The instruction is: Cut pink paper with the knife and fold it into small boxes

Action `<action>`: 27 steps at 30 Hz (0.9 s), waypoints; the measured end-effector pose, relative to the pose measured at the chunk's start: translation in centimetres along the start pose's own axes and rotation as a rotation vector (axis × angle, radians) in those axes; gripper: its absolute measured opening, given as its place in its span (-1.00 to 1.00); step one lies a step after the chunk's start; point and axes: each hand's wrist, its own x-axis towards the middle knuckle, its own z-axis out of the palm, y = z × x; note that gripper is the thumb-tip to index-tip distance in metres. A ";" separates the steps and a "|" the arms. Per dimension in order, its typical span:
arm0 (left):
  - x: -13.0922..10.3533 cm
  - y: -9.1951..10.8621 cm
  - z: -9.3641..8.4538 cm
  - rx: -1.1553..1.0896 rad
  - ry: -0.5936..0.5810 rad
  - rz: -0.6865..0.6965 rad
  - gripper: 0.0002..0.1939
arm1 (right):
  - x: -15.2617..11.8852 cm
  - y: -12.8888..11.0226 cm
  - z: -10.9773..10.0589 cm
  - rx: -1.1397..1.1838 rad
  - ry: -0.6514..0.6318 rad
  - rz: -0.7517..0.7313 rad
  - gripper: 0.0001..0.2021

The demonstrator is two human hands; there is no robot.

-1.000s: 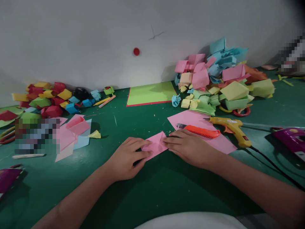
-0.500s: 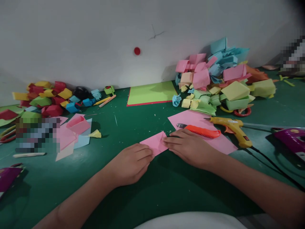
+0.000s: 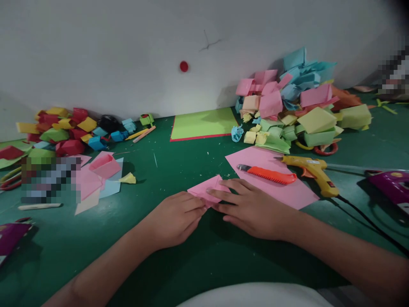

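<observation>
A small piece of folded pink paper (image 3: 204, 187) lies on the green table in front of me. My left hand (image 3: 180, 217) is closed on its near left edge, the thumb hidden. From the right, my right hand (image 3: 252, 204) reaches over the paper with fingers stretched out and apart, the fingertips resting on its surface and near edge. Just beyond my right hand is a larger pink sheet (image 3: 255, 157). An orange utility knife (image 3: 271, 174) rests on that sheet, and a yellow glue gun (image 3: 315, 175) lies at its right.
Folded paper pieces in many colours (image 3: 287, 102) are heaped at the back right, more (image 3: 68, 132) at the back left. A lime-green sheet (image 3: 204, 125) lies by the wall. Pink and blue paper pieces (image 3: 102, 179) sit left; purple objects (image 3: 393, 187) stand at both sides.
My right hand has shifted slightly nearer and left, its fingers spreading across the folded pink paper and off the utility knife's edge. My left hand stays in place on the paper.
</observation>
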 end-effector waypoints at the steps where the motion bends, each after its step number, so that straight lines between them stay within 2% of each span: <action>1: 0.0 0.0 0.0 -0.002 0.001 -0.005 -0.72 | 0.0 0.0 -0.1 -0.003 -0.007 0.019 -0.64; 6: -0.1 -0.1 0.0 -0.015 -0.019 -0.016 -0.73 | -0.4 0.9 -1.0 -0.009 -0.012 0.093 -0.66; 14: -0.1 0.1 -0.3 -0.027 -0.045 -0.029 -0.72 | -1.3 2.7 -1.5 0.060 0.061 0.214 -0.70; 21: -0.6 -0.1 -1.3 -0.106 -0.101 -0.031 -0.66 | -1.3 2.8 -1.4 0.095 0.052 0.222 -0.67; 27: -1.0 -1.0 -1.7 -0.213 -0.144 -0.054 -0.59 | -1.3 2.8 -1.4 0.156 0.010 0.129 -0.65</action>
